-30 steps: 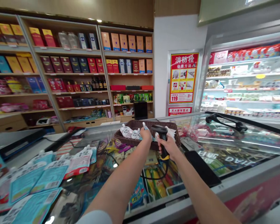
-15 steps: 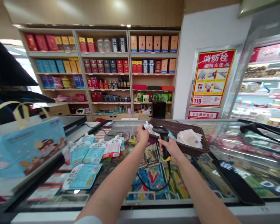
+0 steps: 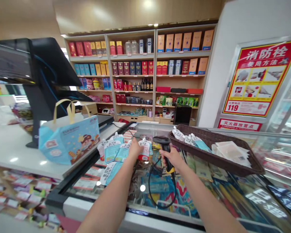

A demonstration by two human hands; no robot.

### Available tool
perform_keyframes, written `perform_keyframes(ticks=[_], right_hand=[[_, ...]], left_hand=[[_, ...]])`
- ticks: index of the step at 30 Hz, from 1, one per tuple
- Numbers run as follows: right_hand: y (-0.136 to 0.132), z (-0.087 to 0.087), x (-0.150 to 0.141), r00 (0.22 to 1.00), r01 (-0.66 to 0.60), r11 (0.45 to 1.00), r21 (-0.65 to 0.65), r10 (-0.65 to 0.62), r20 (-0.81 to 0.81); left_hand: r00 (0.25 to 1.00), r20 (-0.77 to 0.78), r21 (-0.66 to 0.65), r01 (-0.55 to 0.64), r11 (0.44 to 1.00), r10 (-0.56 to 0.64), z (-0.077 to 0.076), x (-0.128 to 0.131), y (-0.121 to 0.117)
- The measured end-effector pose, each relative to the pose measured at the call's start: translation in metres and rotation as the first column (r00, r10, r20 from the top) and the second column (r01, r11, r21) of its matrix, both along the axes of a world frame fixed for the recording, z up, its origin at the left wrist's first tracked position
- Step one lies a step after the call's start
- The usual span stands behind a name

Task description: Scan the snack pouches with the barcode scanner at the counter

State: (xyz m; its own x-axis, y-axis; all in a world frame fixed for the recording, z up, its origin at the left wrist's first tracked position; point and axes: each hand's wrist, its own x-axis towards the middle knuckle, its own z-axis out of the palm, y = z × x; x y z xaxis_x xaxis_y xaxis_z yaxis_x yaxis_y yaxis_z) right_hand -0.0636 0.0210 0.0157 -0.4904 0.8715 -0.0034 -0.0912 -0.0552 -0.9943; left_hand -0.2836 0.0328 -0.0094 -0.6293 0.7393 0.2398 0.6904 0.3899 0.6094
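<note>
My right hand [image 3: 171, 158] is wrapped around the handle of a black and yellow barcode scanner [image 3: 168, 149], held upright above the glass top with its head pointing left. My left hand [image 3: 135, 148] reaches over the group of spouted pouches on the glass, touching or just above them; its fingertips are mostly hidden. Beside it lies a red and white spouted pouch [image 3: 144, 152]. Blue and white spouted pouches [image 3: 113, 151] lie to its left, one nearer me [image 3: 111, 172]. More pouches lie in the left end of a brown woven basket [image 3: 208, 155].
Flat pale packets [image 3: 231, 152] lie in the basket's right end. The scanner cable [image 3: 149, 184] loops over the glass freezer lid [image 3: 140, 194]. At left, a blue paper bag [image 3: 70, 139] stands on a white counter [image 3: 14, 142] near a black monitor [image 3: 48, 64]. Shelves [image 3: 135, 58] of boxes line the back.
My left hand has moved from the basket, where it held a pouch, back left to the pouches on the glass. The scanner stays in my right hand. The view has turned left.
</note>
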Motion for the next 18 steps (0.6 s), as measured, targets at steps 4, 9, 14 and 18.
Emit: perform_keyframes(ticks=[4,9,14,18], right_hand=[[-0.003,-0.012,-0.001,0.999,-0.009,1.000,0.005,0.009,0.044],[-0.003,-0.022,0.000,0.996,-0.018,0.999,0.030,0.015,0.093],[-0.003,-0.025,0.001,0.997,-0.005,1.000,0.020,0.003,0.073],[-0.002,-0.027,0.005,0.997,0.002,1.000,-0.010,-0.002,0.074]], left_hand=[[0.990,-0.144,-0.238,-0.024,0.971,-0.011,0.007,0.001,-0.009],[0.992,-0.125,-0.260,-0.068,0.963,0.036,0.009,-0.005,-0.005],[1.000,-0.007,-0.146,-0.007,0.989,0.006,0.001,-0.018,0.002],[0.986,0.162,0.197,0.008,0.980,-0.040,-0.004,-0.021,0.011]])
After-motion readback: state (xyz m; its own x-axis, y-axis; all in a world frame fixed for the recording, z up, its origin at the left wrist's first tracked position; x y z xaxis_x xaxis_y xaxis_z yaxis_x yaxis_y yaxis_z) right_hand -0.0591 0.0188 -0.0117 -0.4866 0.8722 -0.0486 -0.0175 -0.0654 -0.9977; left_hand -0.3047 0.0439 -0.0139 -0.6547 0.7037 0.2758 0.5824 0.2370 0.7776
